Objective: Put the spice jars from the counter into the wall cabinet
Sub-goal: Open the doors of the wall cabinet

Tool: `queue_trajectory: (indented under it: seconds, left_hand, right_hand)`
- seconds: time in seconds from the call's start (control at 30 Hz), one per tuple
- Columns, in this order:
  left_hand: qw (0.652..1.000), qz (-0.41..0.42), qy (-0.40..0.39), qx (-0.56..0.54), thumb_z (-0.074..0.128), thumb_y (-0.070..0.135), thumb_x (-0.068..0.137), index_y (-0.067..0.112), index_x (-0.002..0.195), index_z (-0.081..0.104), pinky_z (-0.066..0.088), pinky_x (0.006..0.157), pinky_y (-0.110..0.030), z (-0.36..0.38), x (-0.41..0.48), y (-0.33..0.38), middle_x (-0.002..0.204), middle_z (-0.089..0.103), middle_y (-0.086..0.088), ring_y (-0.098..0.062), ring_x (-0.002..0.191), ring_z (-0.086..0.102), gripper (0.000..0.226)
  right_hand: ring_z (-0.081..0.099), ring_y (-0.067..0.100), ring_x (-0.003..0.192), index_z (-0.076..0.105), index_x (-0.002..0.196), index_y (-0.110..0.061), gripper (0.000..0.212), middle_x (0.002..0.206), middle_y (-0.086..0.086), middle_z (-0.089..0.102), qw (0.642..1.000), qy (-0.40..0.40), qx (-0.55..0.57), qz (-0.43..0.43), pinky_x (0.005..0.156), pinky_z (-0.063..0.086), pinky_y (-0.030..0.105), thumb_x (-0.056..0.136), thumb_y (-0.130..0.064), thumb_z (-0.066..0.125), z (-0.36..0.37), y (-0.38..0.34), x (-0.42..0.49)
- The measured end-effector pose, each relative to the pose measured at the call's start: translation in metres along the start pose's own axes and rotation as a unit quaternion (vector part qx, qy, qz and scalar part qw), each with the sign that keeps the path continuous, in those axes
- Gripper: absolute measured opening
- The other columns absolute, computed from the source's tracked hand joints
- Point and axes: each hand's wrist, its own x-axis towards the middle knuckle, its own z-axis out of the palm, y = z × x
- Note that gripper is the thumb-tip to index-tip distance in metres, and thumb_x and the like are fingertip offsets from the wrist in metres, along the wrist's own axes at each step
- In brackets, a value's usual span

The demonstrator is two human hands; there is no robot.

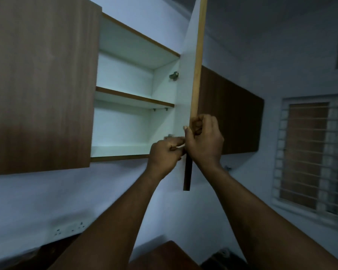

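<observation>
The wall cabinet (125, 121) stands with its right door (195, 78) swung out edge-on toward me. Its white inside shows two bare levels split by a shelf (134, 97). My right hand (203, 141) grips the door's front edge near its lower end. My left hand (164, 154) is curled on the door's inner side right beside it, fingers pinching the edge. No spice jars are in view.
A closed brown door (41, 84) covers the cabinet's left part, and another closed unit (230, 114) runs to the right. A barred window (312, 152) is at the right. A wall socket strip (70, 228) and a dark counter edge (164, 254) sit below.
</observation>
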Motion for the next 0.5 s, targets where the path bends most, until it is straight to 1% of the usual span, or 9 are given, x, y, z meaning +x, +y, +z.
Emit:
queue_trajectory:
  seconds: [0.1, 0.17, 0.2, 0.23, 0.3, 0.37, 0.43, 0.5]
  left_hand:
    - [0.994, 0.047, -0.033, 0.089, 0.070, 0.024, 0.090, 0.033, 0.129, 0.069, 0.058, 0.094, -0.035, 0.030, 0.006, 0.001, 0.119, 0.073, 0.012, -0.006, 0.106, 0.070, 0.040]
    - [0.982, 0.072, -0.063, 0.160, 0.067, 0.031, 0.092, 0.040, 0.140, 0.058, 0.050, 0.103, -0.026, 0.047, 0.009, 0.000, 0.130, 0.067, 0.015, -0.006, 0.116, 0.065, 0.049]
    - [0.974, 0.087, -0.081, 0.193, 0.066, 0.033, 0.093, 0.042, 0.146, 0.050, 0.044, 0.105, -0.022, 0.054, 0.011, -0.002, 0.139, 0.061, 0.016, -0.009, 0.124, 0.060, 0.056]
    - [0.961, 0.104, -0.103, 0.233, 0.065, 0.033, 0.093, 0.043, 0.151, 0.041, 0.039, 0.104, -0.021, 0.061, 0.013, -0.005, 0.147, 0.053, 0.016, -0.012, 0.130, 0.056, 0.063]
    - [0.922, 0.138, -0.165, 0.322, 0.065, 0.035, 0.093, 0.042, 0.158, 0.021, 0.036, 0.105, -0.026, 0.074, 0.017, -0.011, 0.161, 0.030, 0.019, -0.019, 0.141, 0.044, 0.079]
    - [0.879, 0.157, -0.226, 0.390, 0.064, 0.036, 0.093, 0.038, 0.161, 0.009, 0.038, 0.110, -0.039, 0.086, 0.022, -0.014, 0.167, 0.009, 0.020, -0.025, 0.150, 0.027, 0.087]
    - [0.852, 0.164, -0.247, 0.432, 0.065, 0.037, 0.092, 0.036, 0.162, 0.004, 0.037, 0.112, -0.048, 0.099, 0.026, -0.014, 0.168, 0.003, 0.017, -0.028, 0.153, 0.015, 0.092]
    - [0.851, 0.155, -0.238, 0.442, 0.065, 0.038, 0.092, 0.032, 0.162, 0.003, 0.037, 0.112, -0.051, 0.112, 0.029, -0.011, 0.170, 0.003, 0.011, -0.029, 0.154, 0.013, 0.094]
  right_hand:
    - [0.060, 0.013, 0.083, 0.059, 0.107, -0.019, 0.028, 0.107, -0.002, 0.056, 0.999, 0.016, -0.034, 0.016, 0.069, 0.055, 0.031, 0.086, -0.029, 0.075, -0.020, 0.024, 0.004]
    - [0.061, 0.012, 0.082, 0.061, 0.107, -0.019, 0.026, 0.107, -0.002, 0.057, 0.998, 0.023, -0.048, 0.032, 0.070, 0.058, 0.034, 0.086, -0.026, 0.075, -0.034, 0.039, 0.009]
    - [0.060, 0.011, 0.081, 0.061, 0.106, -0.020, 0.025, 0.106, -0.003, 0.057, 0.997, 0.023, -0.060, 0.031, 0.070, 0.058, 0.033, 0.086, -0.025, 0.075, -0.041, 0.046, 0.012]
    - [0.059, 0.010, 0.081, 0.061, 0.106, -0.020, 0.024, 0.105, -0.003, 0.058, 0.997, 0.018, -0.076, 0.029, 0.068, 0.057, 0.032, 0.086, -0.024, 0.075, -0.047, 0.053, 0.015]
    - [0.058, 0.011, 0.082, 0.061, 0.107, -0.021, 0.024, 0.105, -0.003, 0.057, 0.991, 0.004, -0.126, 0.030, 0.064, 0.052, 0.028, 0.087, -0.025, 0.075, -0.059, 0.066, 0.019]
    - [0.056, 0.017, 0.092, 0.063, 0.110, -0.020, 0.025, 0.108, 0.000, 0.057, 0.979, -0.005, -0.204, 0.031, 0.063, 0.045, 0.028, 0.088, -0.022, 0.073, -0.067, 0.076, 0.021]
    - [0.053, 0.023, 0.101, 0.067, 0.114, -0.017, 0.030, 0.112, 0.004, 0.059, 0.960, -0.024, -0.278, -0.002, 0.066, 0.049, 0.033, 0.084, -0.014, 0.072, -0.072, 0.085, 0.021]
    - [0.053, 0.028, 0.106, 0.069, 0.118, -0.014, 0.035, 0.117, 0.007, 0.062, 0.942, -0.072, -0.325, -0.038, 0.075, 0.052, 0.040, 0.084, -0.013, 0.071, -0.076, 0.094, 0.017]
